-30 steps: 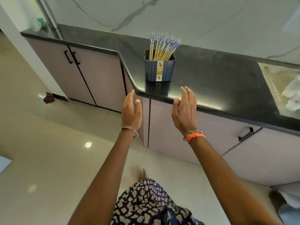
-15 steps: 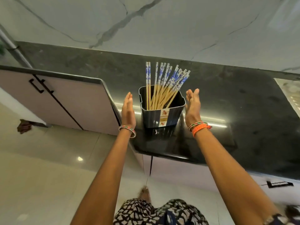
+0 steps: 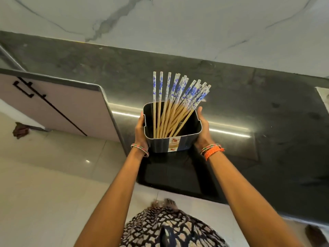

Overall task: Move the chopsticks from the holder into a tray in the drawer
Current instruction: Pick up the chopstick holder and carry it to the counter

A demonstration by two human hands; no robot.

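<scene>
At frame centre both the left hand (image 3: 140, 132) and right hand (image 3: 202, 129) clasp the sides of the dark holder (image 3: 171, 139) on the black countertop (image 3: 267, 113), every chopstick (image 3: 175, 104) inside it, so the transfer appears barely begun, with no drawer or tray in view.

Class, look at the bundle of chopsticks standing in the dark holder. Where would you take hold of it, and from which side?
Grip the chopsticks at their blue-and-white patterned tops, coming from above. Those ends fan out clear of the holder rim, while the plain wooden lower parts sit inside its walls. The left hand and right hand already cover its sides.
</scene>
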